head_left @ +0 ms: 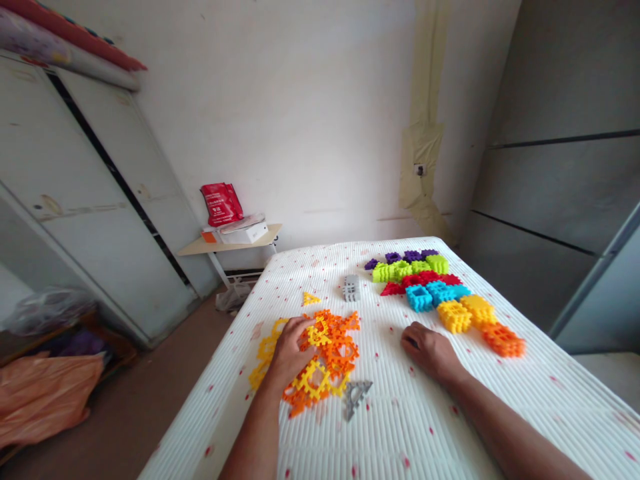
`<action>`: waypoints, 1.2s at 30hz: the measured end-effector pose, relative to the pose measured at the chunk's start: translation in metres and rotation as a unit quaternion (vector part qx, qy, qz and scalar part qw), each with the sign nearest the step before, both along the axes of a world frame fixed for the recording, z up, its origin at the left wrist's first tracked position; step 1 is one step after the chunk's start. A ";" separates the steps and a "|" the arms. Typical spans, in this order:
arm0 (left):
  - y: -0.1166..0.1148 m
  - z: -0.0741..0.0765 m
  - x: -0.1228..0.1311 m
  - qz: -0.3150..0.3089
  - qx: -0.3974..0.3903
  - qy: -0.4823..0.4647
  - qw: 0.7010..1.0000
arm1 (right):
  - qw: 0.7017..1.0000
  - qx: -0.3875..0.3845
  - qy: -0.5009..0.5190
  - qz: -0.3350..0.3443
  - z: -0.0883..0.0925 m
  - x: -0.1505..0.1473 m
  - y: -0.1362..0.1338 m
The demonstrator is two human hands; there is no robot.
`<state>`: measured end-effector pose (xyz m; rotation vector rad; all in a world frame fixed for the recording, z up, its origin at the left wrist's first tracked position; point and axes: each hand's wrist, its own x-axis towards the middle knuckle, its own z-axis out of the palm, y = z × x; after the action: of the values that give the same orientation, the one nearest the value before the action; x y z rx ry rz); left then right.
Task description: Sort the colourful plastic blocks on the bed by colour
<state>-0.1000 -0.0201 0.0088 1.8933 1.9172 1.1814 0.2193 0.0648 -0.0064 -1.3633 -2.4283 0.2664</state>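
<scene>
My left hand (289,350) lies on a loose pile of orange and yellow plastic grid pieces (327,357), its fingers curled round a yellow piece (319,333). My right hand (429,350) rests on the white ribbed bedcover (400,413), fingers curled under, to the right of the pile; what it holds, if anything, is hidden. A grey triangular piece (354,395) lies just below the pile. A small yellow triangle (310,299) and a grey block (351,287) lie beyond it.
Built cubes sit in rows at the back right: purple (407,257), green (410,269), red (417,281), blue (433,293), yellow (465,312), orange (503,339). A small side table (227,247) with a red bag stands by the wall. Wardrobe doors and an orange bag are on the left.
</scene>
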 end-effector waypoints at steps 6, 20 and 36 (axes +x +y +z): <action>0.000 0.003 0.004 0.010 -0.001 0.011 1.000 | 1.000 0.001 0.008 0.004 -0.001 0.001 0.000; 0.000 0.003 0.004 -0.004 -0.005 0.033 0.999 | 1.000 -0.009 -0.002 -0.006 0.006 -0.001 -0.004; -0.017 0.000 -0.046 0.318 0.164 -0.105 0.928 | 1.000 -0.004 0.017 0.013 0.000 0.002 0.000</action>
<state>-0.1465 -0.0373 0.0093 1.1932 2.4029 1.8957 0.2210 0.0647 -0.0067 -1.3218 -2.4211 0.3035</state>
